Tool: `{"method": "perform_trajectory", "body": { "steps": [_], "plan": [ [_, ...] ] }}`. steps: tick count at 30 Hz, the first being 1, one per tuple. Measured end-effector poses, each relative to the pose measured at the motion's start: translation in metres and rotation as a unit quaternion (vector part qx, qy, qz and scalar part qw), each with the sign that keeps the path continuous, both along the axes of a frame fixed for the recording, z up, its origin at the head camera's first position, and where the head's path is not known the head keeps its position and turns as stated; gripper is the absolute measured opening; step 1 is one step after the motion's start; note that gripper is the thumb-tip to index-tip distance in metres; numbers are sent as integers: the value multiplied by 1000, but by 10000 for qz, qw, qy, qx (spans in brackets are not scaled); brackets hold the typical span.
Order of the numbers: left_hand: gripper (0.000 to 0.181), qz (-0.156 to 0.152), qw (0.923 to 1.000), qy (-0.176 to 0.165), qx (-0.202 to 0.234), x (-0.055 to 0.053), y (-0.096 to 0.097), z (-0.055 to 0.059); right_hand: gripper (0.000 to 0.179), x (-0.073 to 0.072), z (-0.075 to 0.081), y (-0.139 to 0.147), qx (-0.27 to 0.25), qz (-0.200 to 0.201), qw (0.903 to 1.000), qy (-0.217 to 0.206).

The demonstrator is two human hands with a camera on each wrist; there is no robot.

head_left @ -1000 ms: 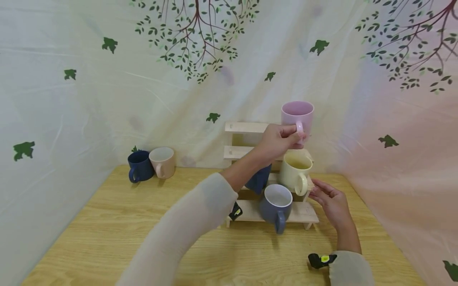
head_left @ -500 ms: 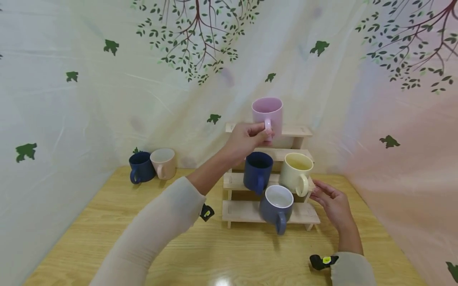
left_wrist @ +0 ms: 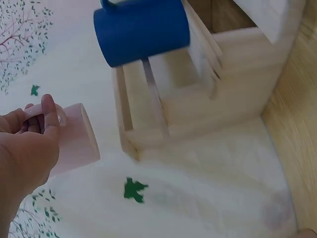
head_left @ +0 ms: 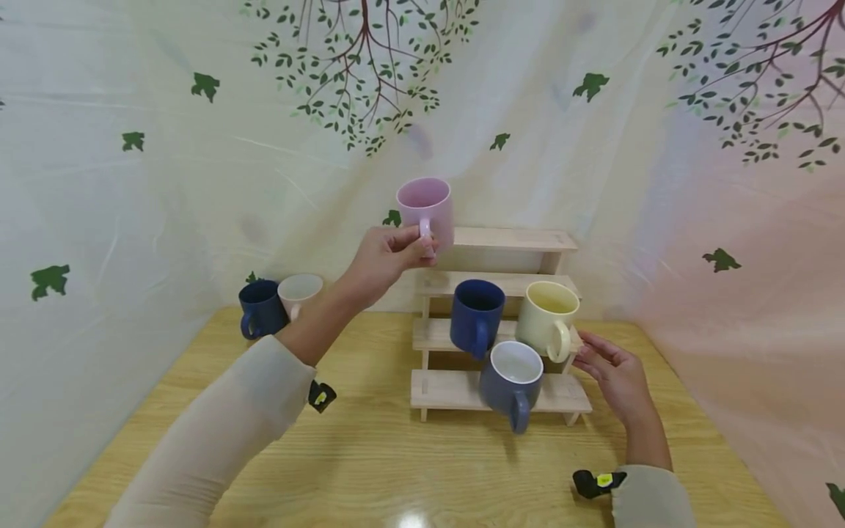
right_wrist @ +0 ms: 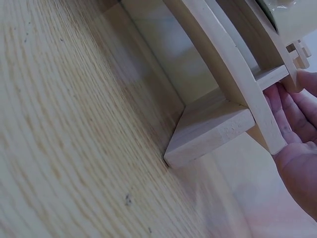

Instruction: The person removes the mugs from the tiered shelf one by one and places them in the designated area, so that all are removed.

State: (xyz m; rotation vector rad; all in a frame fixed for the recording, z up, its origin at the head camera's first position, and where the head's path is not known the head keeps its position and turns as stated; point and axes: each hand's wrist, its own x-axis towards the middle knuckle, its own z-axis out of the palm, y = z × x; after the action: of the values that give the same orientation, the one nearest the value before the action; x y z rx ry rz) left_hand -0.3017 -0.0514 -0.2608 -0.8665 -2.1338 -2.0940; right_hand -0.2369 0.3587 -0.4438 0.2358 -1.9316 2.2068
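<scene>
A pale, creased sheet backdrop [head_left: 323,176] hangs behind, tinged pink at the right. Printed brown branches [head_left: 364,22] with small green leaves reach down its upper part; larger dark-green leaf shapes [head_left: 206,86] lie scattered across it. Below spreads a light-brown, wood-grain tabletop [head_left: 370,462].

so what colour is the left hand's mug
The mug is lilac-pink, best seen in the head view.

pink mug [head_left: 439,218]: smooth, glossy | rack [head_left: 515,284]: matt wood | tabletop [head_left: 422,462]: wood-grained, shiny
</scene>
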Motion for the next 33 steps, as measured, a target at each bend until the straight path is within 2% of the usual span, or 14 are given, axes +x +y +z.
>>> {"method": "perform_trajectory", "body": {
  "steps": [4, 9, 15, 20, 26, 33],
  "plan": [
    [28, 77, 9999, -79, -20, -4, -17, -8, 40, 1, 0, 1, 41, -44, 10000, -36],
    [31, 169, 9996, -83, -196, -7, -38, -19, 41, 2, 1, 1, -115, 92, 9998, 121],
    [32, 277, 9990, -92, -343, -11, -54, -30, 39, 2, 1, 2, -253, 147, 9993, 219],
    [33, 500, 9963, -271, -637, -15, -68, -41, 40, 1, 2, 2, -269, 170, 9991, 268],
    [32, 738, 9916, -587, -890, -23, -84, -66, 42, -1, 1, 1, -140, 86, 9997, 154],
    [32, 804, 9906, -911, -636, -31, -98, -101, 44, 0, 1, -1, 32, 17, 10000, 19]
  ]
}}
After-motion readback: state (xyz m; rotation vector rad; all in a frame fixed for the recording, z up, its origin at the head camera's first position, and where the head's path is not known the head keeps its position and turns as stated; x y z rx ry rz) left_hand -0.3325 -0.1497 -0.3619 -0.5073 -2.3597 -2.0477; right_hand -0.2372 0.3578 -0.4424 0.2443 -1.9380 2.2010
